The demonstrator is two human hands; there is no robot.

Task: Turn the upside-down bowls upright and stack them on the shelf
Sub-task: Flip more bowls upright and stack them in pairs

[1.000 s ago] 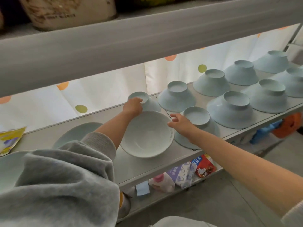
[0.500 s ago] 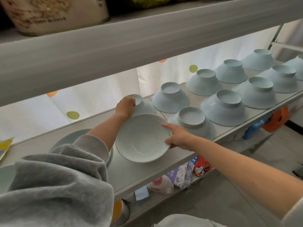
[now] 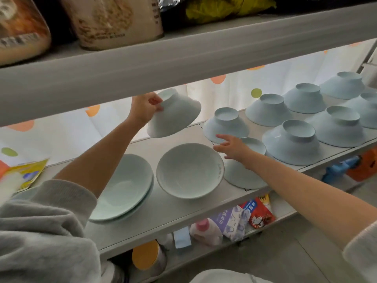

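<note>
The left hand (image 3: pixel 145 108) pinches a plain pale-blue bowl (image 3: pixel 177 115) aloft, foot tilted up-left, mouth facing down; the right hand (image 3: pixel 232 149) spreads loose fingers.

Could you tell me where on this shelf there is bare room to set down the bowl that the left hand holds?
Bare shelf lies behind the upright bowl, under the held bowl, and along the front edge before the stack. The right half is crowded with upside-down bowls, nearly rim to rim.
</note>
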